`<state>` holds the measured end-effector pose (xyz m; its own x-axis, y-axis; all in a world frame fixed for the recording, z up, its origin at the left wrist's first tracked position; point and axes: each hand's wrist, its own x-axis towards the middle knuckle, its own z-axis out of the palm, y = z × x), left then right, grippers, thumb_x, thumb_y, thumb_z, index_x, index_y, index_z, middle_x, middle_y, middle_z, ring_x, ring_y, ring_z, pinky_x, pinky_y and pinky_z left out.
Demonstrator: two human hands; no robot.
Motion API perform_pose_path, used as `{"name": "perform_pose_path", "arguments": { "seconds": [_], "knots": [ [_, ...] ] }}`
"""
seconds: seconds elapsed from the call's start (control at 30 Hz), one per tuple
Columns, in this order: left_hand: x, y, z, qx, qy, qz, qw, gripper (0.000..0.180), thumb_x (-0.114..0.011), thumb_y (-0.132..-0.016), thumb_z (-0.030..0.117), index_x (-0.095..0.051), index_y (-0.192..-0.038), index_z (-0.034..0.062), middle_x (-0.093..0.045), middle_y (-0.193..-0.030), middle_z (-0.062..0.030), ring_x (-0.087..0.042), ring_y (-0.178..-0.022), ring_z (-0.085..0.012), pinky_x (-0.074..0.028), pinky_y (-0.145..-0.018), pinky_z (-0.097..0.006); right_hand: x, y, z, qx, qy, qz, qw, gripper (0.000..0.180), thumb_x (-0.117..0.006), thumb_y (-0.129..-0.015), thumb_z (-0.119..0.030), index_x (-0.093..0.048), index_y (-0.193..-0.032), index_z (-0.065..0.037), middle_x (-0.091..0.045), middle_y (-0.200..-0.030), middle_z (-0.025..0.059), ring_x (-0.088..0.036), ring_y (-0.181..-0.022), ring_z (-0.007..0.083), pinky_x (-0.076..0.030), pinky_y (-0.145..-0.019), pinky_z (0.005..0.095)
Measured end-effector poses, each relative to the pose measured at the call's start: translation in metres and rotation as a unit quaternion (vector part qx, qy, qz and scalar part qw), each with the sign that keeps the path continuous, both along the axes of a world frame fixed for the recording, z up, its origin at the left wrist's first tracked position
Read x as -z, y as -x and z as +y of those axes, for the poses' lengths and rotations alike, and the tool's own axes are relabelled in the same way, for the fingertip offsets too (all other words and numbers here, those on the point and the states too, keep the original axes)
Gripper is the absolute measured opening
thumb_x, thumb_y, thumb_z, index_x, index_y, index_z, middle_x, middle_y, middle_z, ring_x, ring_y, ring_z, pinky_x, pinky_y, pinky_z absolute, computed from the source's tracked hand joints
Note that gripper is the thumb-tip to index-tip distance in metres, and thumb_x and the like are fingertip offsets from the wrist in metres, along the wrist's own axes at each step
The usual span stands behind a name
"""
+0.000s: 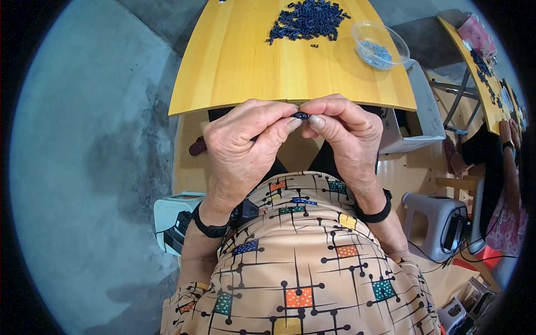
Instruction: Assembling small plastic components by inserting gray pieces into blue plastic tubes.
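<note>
My left hand (245, 134) and my right hand (347, 125) meet in front of me, just off the near edge of the yellow table (234, 67). Pinched between both thumbs and forefingers is a small black plastic part (301, 115). Its ends are hidden by the fingertips. A heap of similar dark small parts (310, 21) lies at the far middle of the table, with one loose part (314, 46) just in front of it. To the right stands a round clear tub (399, 47) holding many small silvery pieces (374, 54).
Under the table's right side is an open white carton (416, 144). A grey plastic stool (432, 223) with black cables stands at right. Another person's arm (511, 167) is at a second table (469, 61). A bare grey wall (106, 139) is on the left.
</note>
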<state>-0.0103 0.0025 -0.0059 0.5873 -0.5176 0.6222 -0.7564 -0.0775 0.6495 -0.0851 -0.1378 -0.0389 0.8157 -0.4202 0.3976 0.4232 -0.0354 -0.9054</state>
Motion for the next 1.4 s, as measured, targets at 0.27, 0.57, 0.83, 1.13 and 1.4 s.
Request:
{"name": "perform_pose_path", "arguments": {
  "seconds": [0.27, 0.57, 0.83, 1.13, 1.4],
  "knots": [
    [0.005, -0.002, 0.000, -0.002, 0.009, 0.000, 1.000, 0.017, -0.073, -0.069, -0.002, -0.067, -0.085, -0.0011, -0.067, -0.078, -0.0083, -0.062, -0.071, -0.0134, -0.049, -0.063, -0.023, 0.004, -0.002, -0.001, -0.091, -0.132, 0.012, 0.987, 0.014, -0.060, -0.085, -0.006, -0.065, -0.096, 0.002, -0.064, -0.074, 0.0041, -0.058, -0.066, 0.0065, -0.048, -0.061, 0.0179],
    [0.011, -0.005, 0.002, 0.038, 0.035, 0.073, 0.996, 0.017, -0.070, -0.072, -0.004, -0.067, -0.089, -0.0023, -0.066, -0.081, -0.0093, -0.063, -0.073, -0.0131, -0.050, -0.065, -0.022, 0.004, -0.001, 0.002, -0.128, -0.196, 0.015, 0.972, 0.016, -0.059, -0.086, -0.007, -0.063, -0.099, 0.002, -0.065, -0.077, 0.0050, -0.059, -0.066, 0.0074, -0.049, -0.061, 0.0186],
    [0.014, -0.004, 0.001, 0.046, 0.062, 0.168, 0.983, 0.014, -0.071, -0.072, -0.002, -0.067, -0.086, -0.0023, -0.066, -0.080, -0.0086, -0.062, -0.072, -0.0121, -0.048, -0.062, -0.022, 0.005, 0.000, 0.002, -0.134, -0.210, 0.012, 0.968, 0.015, -0.059, -0.087, -0.007, -0.063, -0.099, 0.002, -0.064, -0.079, 0.0058, -0.059, -0.067, 0.0079, -0.050, -0.061, 0.0189],
    [-0.005, 0.000, -0.003, -0.010, -0.032, -0.051, 0.998, 0.014, -0.069, -0.071, -0.005, -0.067, -0.083, -0.0015, -0.066, -0.076, -0.0087, -0.063, -0.068, -0.0145, -0.049, -0.060, -0.024, 0.015, -0.003, 0.007, -0.129, -0.245, 0.032, 0.960, 0.020, -0.053, -0.091, -0.012, -0.062, -0.102, 0.002, -0.065, -0.080, 0.0074, -0.061, -0.068, 0.0090, -0.050, -0.062, 0.0206],
    [-0.013, -0.009, -0.003, 0.012, -0.113, -0.106, 0.988, 0.015, -0.067, -0.069, -0.007, -0.067, -0.082, -0.0004, -0.064, -0.074, -0.0095, -0.063, -0.065, -0.0171, -0.048, -0.057, -0.024, 0.020, -0.004, 0.009, -0.157, -0.333, 0.057, 0.928, 0.022, -0.051, -0.092, -0.011, -0.061, -0.106, 0.002, -0.066, -0.083, 0.0097, -0.063, -0.071, 0.0123, -0.051, -0.064, 0.0223]
  ]
}}
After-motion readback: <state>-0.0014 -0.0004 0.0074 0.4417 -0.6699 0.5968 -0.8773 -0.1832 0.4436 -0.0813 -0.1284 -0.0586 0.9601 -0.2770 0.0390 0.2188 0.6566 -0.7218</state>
